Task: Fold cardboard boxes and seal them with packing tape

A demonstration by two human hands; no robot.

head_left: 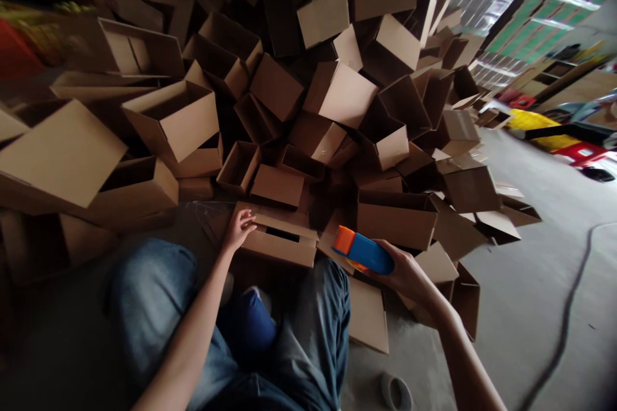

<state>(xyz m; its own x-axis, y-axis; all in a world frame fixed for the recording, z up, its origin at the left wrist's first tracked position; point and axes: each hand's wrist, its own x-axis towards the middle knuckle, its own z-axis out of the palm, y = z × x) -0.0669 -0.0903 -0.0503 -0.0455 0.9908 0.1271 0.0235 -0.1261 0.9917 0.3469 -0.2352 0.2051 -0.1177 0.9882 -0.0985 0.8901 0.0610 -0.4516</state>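
Observation:
In front of my knees lies a brown cardboard box (279, 250). Its top flaps are folded inward, leaving a dark slot between them. My left hand (240, 229) is at the box's left end, fingers loosely apart and slightly bent; whether they touch the cardboard I cannot tell. Held in my right hand (402, 268) is a blue and orange tape dispenser (369, 253), to the right of the box and above other cardboard. Its orange end points left, toward the box. My palm and fingers hide part of its blue end.
A large heap of open cardboard boxes (337, 93) rises ahead and to both sides. On the grey floor at right runs a dark cable (571, 308). A tape roll or ring (396, 392) lies near my right knee. Yellow and red items (544, 125) stand farther right.

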